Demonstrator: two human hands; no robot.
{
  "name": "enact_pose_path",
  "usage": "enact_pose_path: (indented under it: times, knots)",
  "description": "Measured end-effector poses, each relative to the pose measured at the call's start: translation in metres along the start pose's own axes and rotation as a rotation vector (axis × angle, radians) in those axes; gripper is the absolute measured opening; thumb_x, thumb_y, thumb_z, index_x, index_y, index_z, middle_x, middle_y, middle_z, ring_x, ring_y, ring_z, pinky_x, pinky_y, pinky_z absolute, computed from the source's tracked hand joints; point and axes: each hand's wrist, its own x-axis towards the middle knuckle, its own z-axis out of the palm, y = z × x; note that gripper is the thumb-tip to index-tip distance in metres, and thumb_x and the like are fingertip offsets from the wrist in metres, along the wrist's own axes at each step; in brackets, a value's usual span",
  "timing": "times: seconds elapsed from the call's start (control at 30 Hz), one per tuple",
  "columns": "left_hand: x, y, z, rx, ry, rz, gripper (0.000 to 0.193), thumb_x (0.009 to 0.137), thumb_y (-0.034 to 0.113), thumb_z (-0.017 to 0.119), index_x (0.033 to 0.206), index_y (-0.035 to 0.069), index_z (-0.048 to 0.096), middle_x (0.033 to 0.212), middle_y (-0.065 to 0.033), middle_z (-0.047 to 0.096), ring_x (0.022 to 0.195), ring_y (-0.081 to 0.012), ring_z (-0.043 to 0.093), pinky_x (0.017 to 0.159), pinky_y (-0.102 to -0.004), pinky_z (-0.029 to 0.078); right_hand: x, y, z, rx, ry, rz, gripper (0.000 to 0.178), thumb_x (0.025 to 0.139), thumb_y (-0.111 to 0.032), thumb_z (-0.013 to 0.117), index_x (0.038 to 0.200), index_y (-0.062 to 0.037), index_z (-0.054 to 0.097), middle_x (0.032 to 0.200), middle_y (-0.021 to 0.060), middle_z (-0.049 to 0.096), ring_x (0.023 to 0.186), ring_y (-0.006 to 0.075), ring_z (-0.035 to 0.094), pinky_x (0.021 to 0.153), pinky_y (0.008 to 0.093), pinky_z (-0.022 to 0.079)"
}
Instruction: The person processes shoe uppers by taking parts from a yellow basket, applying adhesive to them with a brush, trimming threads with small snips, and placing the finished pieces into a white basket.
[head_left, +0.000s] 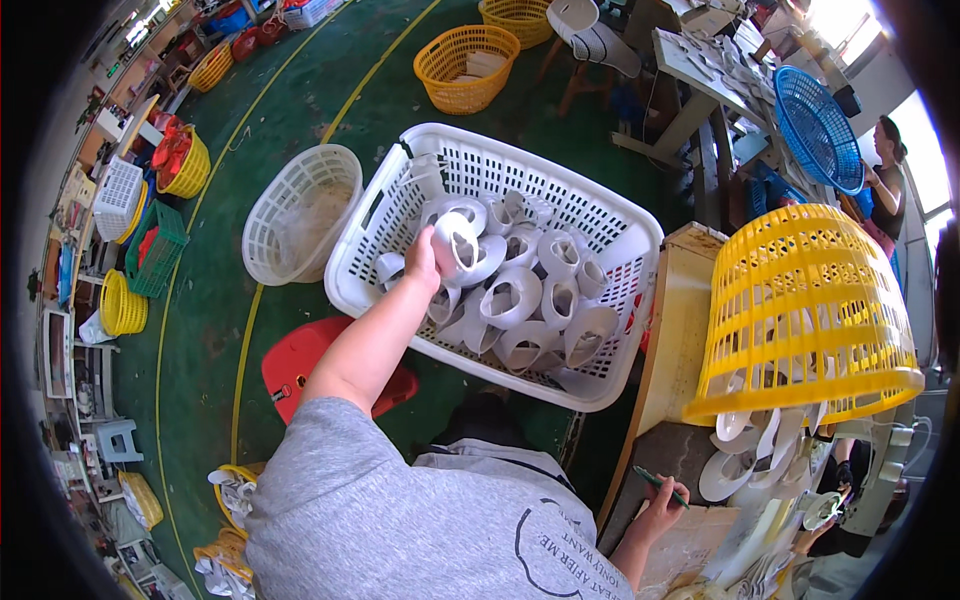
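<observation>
My left hand [421,263] reaches into a big white rectangular basket [392,196] on the floor and grips a white curved shoe-part piece [457,243] at the top of the pile. Several similar white looped pieces [530,300] fill the basket. My right hand [662,512] rests at the lower right on a brown worktable [668,340], closed around a green pen [657,484]. More white pieces [745,460] lie on that table beside the hand.
A yellow basket [805,310] stands upside down on the worktable. A round white basket [298,213] sits left of the big one, a red stool [300,362] under my arm. Orange baskets [465,66], a blue basket [817,127] and another person [886,182] are farther off.
</observation>
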Motion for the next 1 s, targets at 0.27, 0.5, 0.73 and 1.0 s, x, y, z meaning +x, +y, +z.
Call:
enact_pose_path:
  times: [0.27,0.5,0.73,1.0]
  knots:
    - [0.111,-0.046,0.06,-0.171,-0.127,-0.077,0.028,0.084,0.035,0.056,0.094,0.009,0.056,0.084,-0.0024,0.057,0.08,-0.0161,0.055,0.074,-0.0327,0.046,0.016,-0.015,0.024,-0.079,0.032,0.035,0.016,0.089,-0.014,0.058,0.091,-0.0048,0.046,0.087,0.0096,0.058,0.083,0.016,0.059,0.072,0.0273,0.052]
    - [0.145,-0.124,0.007,0.74,0.181,-0.015,0.046,0.082,0.036,0.046,0.094,-0.006,0.062,0.09,-0.0199,0.064,0.078,-0.0288,0.061,0.07,-0.0443,0.046,0.026,-0.011,0.025,-0.02,0.077,-0.014,0.014,0.087,-0.009,0.06,0.091,-0.0057,0.047,0.086,0.0079,0.058,0.082,0.0157,0.06,0.071,0.0273,0.052]
    - [0.038,-0.115,0.069,0.405,-0.026,-0.05,0.02,0.089,0.024,0.046,0.085,0.009,0.058,0.068,-0.0008,0.057,0.056,-0.01,0.055,0.048,-0.0233,0.042,0.015,-0.026,0.005,0.096,0.285,-0.038,0.012,0.087,-0.008,0.06,0.089,-0.0043,0.049,0.082,0.0089,0.061,0.071,0.0146,0.061,0.062,0.0244,0.051]
    - [-0.152,-0.155,0.152,0.795,-0.933,-0.08,0.037,0.094,0.034,0.045,0.07,0.008,0.055,0.055,-0.0018,0.051,0.048,-0.0104,0.049,0.047,-0.0234,0.04,-0.008,-0.024,-0.057,0.269,0.626,0.032,0.02,0.091,-0.022,0.055,0.1,-0.0041,0.054,0.082,0.0104,0.064,0.059,0.0114,0.057,0.049,0.0215,0.044]
